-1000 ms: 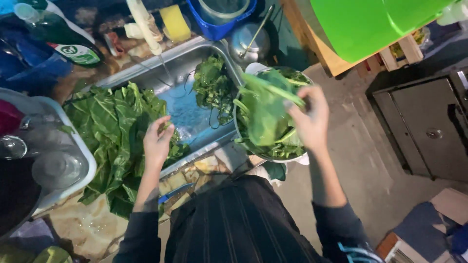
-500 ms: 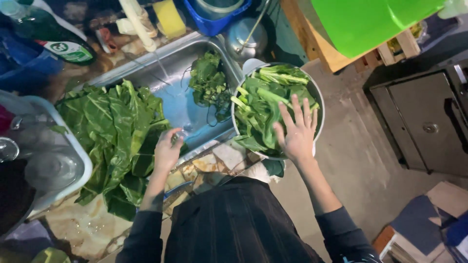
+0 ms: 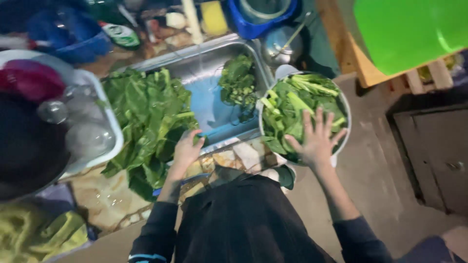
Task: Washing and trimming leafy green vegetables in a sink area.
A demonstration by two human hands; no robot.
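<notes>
Right hand point(image 3: 318, 139), fingers spread wide and gripping nothing, lies flat on greens heaped in the round bowl point(image 3: 341, 100) at 3 o'clock of the sink point(image 3: 195, 63); judged partly done, since a large pile of leaves point(image 3: 146, 117) waits at the sink's 9 o'clock side and a small clump point(image 3: 237, 80) sits in the basin. Left hand point(image 3: 186, 150) rests half-curled at that pile's edge; whether it pinches a leaf I cannot tell. A white tub point(image 3: 113, 127) of glassware crowds 9 o'clock, a steel pot point(image 3: 278, 46) 12 o'clock of the bowl.
</notes>
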